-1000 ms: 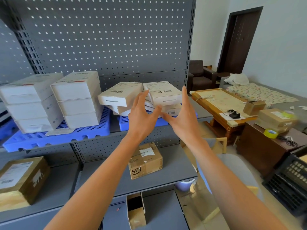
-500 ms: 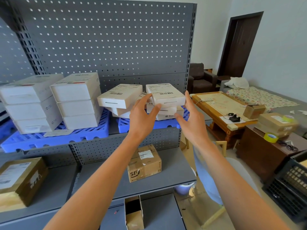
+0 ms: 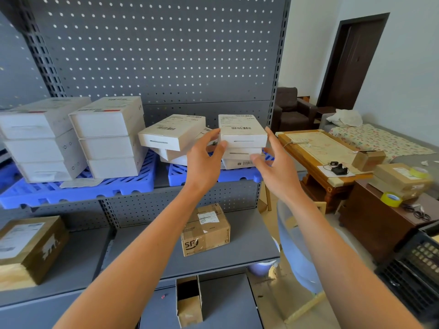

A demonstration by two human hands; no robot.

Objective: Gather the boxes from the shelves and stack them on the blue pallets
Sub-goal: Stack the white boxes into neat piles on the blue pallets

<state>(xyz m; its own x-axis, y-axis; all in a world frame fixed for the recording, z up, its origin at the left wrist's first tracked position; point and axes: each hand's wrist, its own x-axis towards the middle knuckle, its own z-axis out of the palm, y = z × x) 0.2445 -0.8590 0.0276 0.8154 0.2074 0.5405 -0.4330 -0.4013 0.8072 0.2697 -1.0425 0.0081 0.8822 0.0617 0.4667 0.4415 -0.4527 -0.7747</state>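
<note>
Two blue pallets lie on the upper grey shelf: a left pallet [image 3: 78,188] carrying two tidy stacks of white boxes [image 3: 107,136], and a right pallet [image 3: 213,176] with a loose pile of white boxes. The top right white box [image 3: 242,129] sits on that pile, beside a skewed white box [image 3: 171,132]. My left hand [image 3: 204,160] is open with its fingertips at the top right box's left front corner. My right hand [image 3: 275,167] is open just off the pile's right side. Neither hand grips anything.
A brown SF carton [image 3: 205,230] stands on the shelf below, another brown carton [image 3: 28,248] at the far left. An open small carton [image 3: 188,302] sits on the lowest shelf. To the right are a wooden table [image 3: 316,150], a dark cabinet [image 3: 380,217] with tape rolls, and a black crate [image 3: 418,274].
Both hands have spread apart and moved forward to either side of the right pile of white boxes. The view has shifted slightly closer to the shelf.
</note>
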